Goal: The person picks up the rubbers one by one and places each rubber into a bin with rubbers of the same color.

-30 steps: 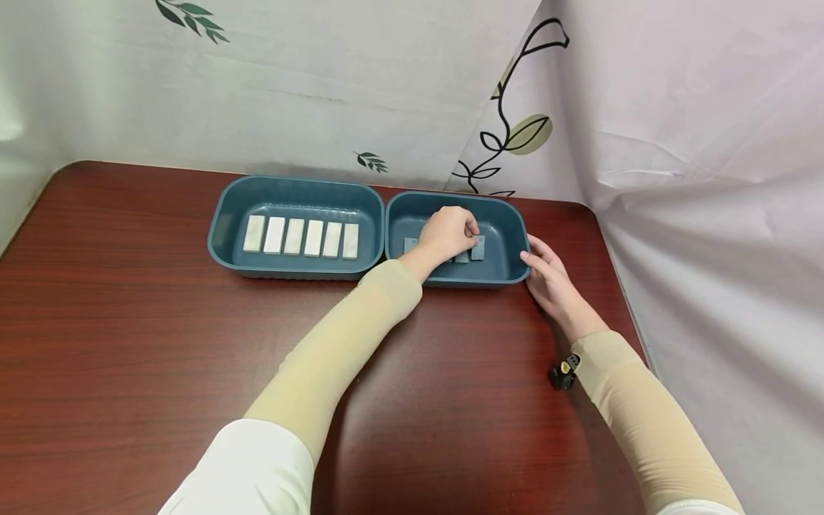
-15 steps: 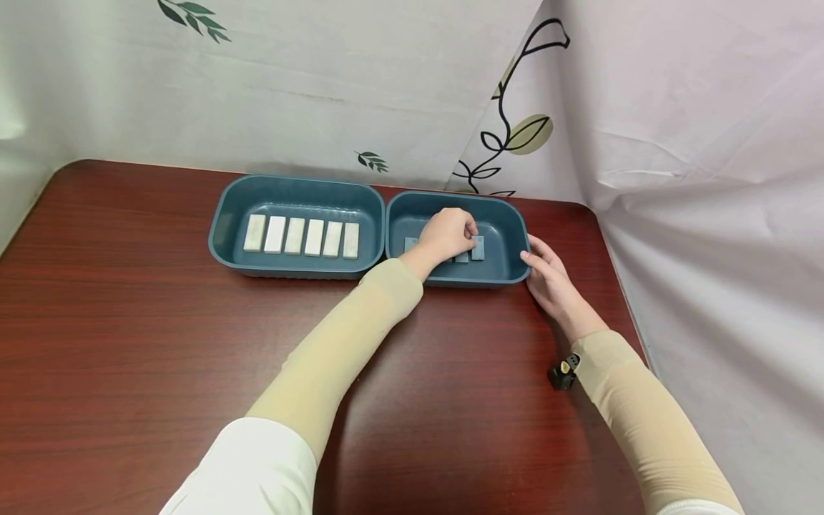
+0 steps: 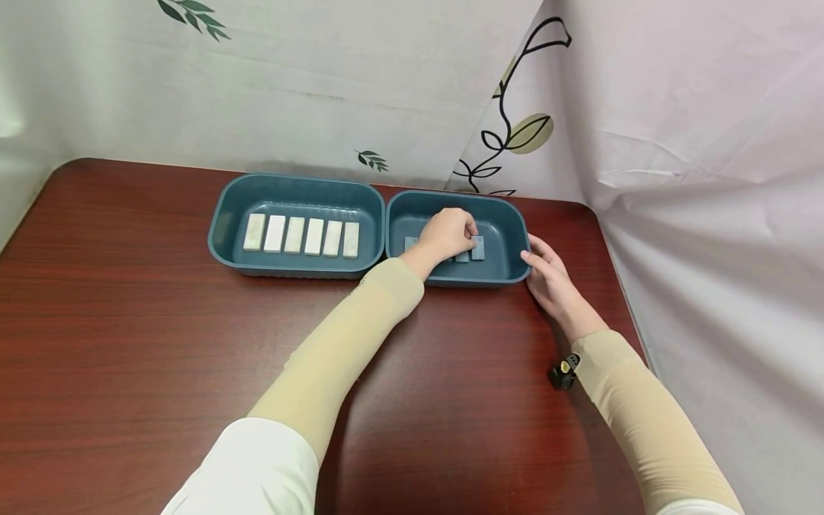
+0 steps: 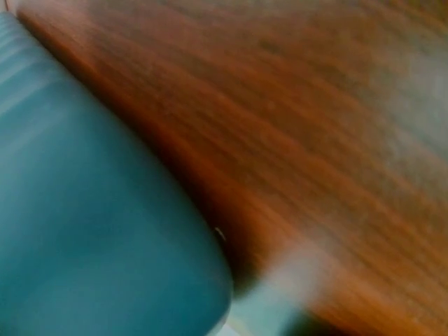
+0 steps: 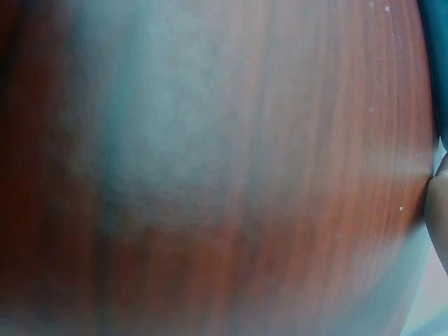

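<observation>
In the head view my left hand reaches into the right blue-grey plastic bin. Its thumb and fingertips pinch at a small grey-blue block, the rightmost in a row on the bin's floor. The hand covers the middle of that row; another grey-blue block shows left of the wrist. My right hand grips the bin's right end, thumb over the rim and fingers along the outside wall. The left wrist view has only a bin's outer wall; in the right wrist view, part of my right hand shows at the edge.
Left of that bin, end to end with it, stands a second blue-grey bin. Several white blocks lie in a row inside. Both stand near the back edge of the red-brown wooden table, before a white patterned curtain.
</observation>
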`<state>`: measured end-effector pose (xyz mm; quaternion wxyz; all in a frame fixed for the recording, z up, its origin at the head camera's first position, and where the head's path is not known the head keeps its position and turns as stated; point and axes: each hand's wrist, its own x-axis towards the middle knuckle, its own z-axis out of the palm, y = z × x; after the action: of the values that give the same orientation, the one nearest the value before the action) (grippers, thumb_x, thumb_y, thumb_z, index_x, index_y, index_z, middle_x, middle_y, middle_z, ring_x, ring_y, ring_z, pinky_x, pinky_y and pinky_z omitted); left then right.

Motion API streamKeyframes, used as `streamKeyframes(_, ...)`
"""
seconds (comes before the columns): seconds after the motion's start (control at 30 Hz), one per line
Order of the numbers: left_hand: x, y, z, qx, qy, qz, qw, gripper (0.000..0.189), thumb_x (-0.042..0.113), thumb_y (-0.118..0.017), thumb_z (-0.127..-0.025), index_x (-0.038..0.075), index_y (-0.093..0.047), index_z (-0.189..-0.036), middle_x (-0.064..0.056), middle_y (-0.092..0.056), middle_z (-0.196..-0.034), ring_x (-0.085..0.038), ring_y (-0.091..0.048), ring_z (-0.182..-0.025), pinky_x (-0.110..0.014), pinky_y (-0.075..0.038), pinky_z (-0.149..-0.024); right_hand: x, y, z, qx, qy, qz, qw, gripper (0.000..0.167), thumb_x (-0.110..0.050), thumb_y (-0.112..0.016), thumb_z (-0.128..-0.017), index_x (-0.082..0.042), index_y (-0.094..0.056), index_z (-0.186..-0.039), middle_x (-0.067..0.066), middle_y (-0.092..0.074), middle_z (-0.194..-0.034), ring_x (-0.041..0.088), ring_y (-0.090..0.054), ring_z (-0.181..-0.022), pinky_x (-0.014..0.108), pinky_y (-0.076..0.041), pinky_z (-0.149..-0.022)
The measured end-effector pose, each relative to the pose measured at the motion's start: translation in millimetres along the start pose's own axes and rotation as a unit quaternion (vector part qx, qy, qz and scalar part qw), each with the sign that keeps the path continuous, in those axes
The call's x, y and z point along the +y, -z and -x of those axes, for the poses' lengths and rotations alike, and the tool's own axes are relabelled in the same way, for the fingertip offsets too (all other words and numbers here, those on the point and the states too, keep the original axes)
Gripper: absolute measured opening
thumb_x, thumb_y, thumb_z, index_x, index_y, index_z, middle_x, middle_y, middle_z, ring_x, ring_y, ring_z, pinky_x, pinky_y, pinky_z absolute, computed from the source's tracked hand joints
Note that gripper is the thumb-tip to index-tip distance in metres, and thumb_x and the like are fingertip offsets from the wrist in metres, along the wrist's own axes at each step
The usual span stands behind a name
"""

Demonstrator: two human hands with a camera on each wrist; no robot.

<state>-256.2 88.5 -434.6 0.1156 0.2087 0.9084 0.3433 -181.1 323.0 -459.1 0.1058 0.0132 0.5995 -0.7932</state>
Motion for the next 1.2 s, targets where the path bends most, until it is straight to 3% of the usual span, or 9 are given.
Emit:
streamKeyframes(0.3, 0.8, -1.0, 0.7, -0.006, 0.002, -0.002, 1.0, 0.009, 0.016, -0.077, -0.1, 0.014, -0.078, -0.108, -0.002, -0.076, -0.11, -0.017, -0.069, -0.102, -0.032, -0.058, -0.092, 0.0, 0.3, 0.5, -0.009, 0.004, -0.005, 0.9999, 0.032, -0.002, -0.045, -0.11, -0.016, -0.059, -0.134, -0.006, -0.067, -0.127, 0.006, -0.066, -0.113, 0.019, -0.05, -0.098)
streamKeyframes(1.2, 3.5, 1.6, 2.3, -0.025, -0.002, 0.001, 0.9997, 0.011, 0.016, -0.076, -0.1, 0.013, -0.077, -0.111, -0.002, -0.074, -0.112, -0.017, -0.067, -0.103, -0.031, -0.056, -0.094, 0.3, -0.8, 0.2, 0.009, 0.004, 0.012, 0.9999, 0.033, -0.002, -0.045, -0.11, -0.02, -0.061, -0.133, -0.008, -0.067, -0.124, 0.005, -0.066, -0.112, 0.02, -0.049, -0.098)
